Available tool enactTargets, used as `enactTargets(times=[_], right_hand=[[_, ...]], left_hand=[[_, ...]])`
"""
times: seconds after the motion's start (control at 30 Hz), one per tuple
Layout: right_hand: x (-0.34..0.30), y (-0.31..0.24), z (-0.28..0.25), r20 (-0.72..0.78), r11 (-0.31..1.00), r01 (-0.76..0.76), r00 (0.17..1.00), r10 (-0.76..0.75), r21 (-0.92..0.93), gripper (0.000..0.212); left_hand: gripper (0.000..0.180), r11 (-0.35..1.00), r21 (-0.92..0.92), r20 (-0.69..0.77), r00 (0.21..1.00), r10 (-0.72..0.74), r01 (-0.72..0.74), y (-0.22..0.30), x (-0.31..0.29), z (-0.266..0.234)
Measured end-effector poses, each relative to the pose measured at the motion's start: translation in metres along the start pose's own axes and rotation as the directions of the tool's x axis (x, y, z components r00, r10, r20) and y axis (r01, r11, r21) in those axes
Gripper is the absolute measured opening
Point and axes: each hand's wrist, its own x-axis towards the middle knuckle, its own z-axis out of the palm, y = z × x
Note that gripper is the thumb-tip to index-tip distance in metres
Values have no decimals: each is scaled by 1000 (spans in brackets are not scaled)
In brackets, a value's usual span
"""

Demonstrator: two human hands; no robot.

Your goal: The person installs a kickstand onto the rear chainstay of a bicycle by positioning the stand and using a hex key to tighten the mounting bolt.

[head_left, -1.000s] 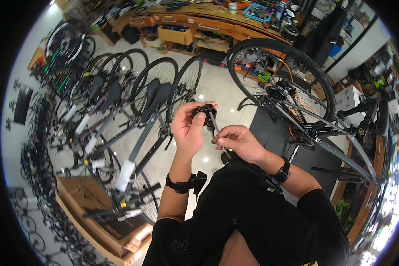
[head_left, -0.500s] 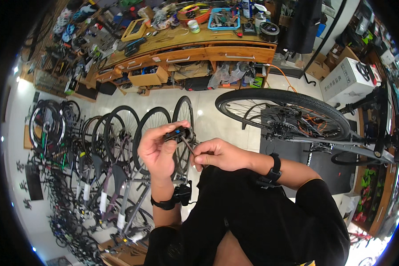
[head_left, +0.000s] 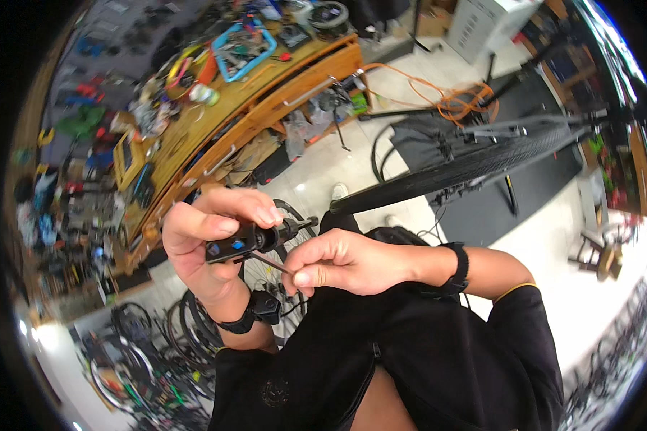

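Note:
In front of my chest, my left hand (head_left: 205, 233) grips a small black bicycle part (head_left: 228, 248) with blue marks and a narrow stem that sticks out to the right. Fingers and thumb wrap round its body, so some of it is hidden. My right hand (head_left: 345, 262) pinches a thin dark hex key (head_left: 272, 264) between thumb and fingers. The key's far end meets the underside of the black part; whether it sits in a bolt I cannot tell.
Ahead on the left stands a wooden workbench (head_left: 194, 129) with a blue tray (head_left: 253, 65) of tools. A bicycle with a black tyre (head_left: 446, 172) is at the right, over a dark mat (head_left: 546, 169). An orange cable (head_left: 460, 104) lies beyond. Parked bicycles (head_left: 133, 359) crowd the lower left.
My view has turned, so bench and bicycle appear shifted and tilted. The black part now lies sideways in my left hand, its stem to the right. Both hands keep their hold.

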Motion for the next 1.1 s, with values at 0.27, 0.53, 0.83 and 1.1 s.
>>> enactTargets(times=[0.27,0.53,0.83,1.1], right_hand=[[64,17,-2,-569,994,23,819,-78,-103,23],[94,34,6,-800,963,184,537,-266,-196,31],[88,56,-14,-907,906,401,316,-278,-138,22],[110,51,-30,-958,866,483,166,-232,-126,21]], left_hand=[[49,814,-556,334,942,34,168,-88,61,-93],[41,775,-499,568,822,-44,387,-102,108,-105],[46,892,-157,634,736,-237,423,-122,119,-81],[22,880,-93,608,727,-320,465,-146,131,-68]])
